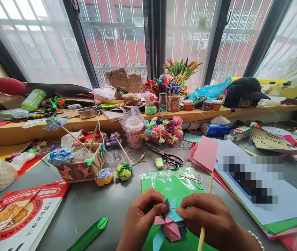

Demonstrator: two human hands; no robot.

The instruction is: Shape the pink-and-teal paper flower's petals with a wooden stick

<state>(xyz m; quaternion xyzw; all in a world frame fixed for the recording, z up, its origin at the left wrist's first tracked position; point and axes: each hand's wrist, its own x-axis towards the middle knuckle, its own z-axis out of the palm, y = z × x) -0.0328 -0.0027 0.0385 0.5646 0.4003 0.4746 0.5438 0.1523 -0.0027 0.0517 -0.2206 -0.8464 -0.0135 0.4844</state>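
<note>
Lower centre of the frame: our left hand and right hand pinch a pink-and-blue paper flower, fingertips closed on its blue petals; a wooden stick passes under the right hand. We judge the flower light, easily crushed, best held by the folded base. Beneath: green paper sheet. Just above: small scissors, black scissors. Lower left: folded green strip. Middle left: basket of paper flowers.
</note>
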